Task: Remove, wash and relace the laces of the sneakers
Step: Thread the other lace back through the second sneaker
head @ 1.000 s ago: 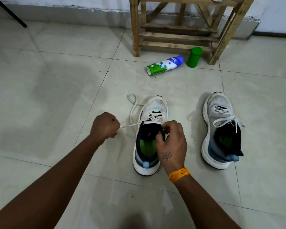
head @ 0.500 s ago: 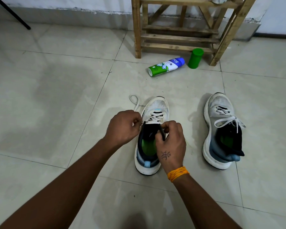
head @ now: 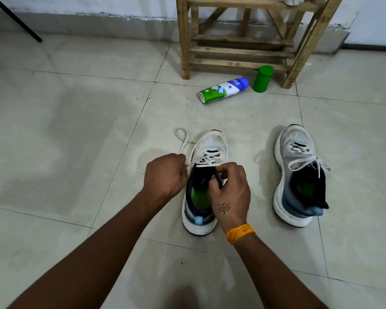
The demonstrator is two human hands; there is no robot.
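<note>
I am working on the near sneaker, which is sitting on the tiled floor straight in front of me, toe pointing away. My left hand is curled just left of its eyelets, pinching the white lace where a short taut run is leaving the shoe; the freed length is trailing in a loop on the floor off the toe's left side. My right hand is gripping the dark tongue at the collar's right edge, steadying the shoe. The lace is looking flat, soft and light, so I am judging it will slide freely if pinched close to the eyelet and drawn one crossing at a time; the shoe is light enough to skid unless held. The second sneaker, well to the right, is lying fully laced and tied.
</note>
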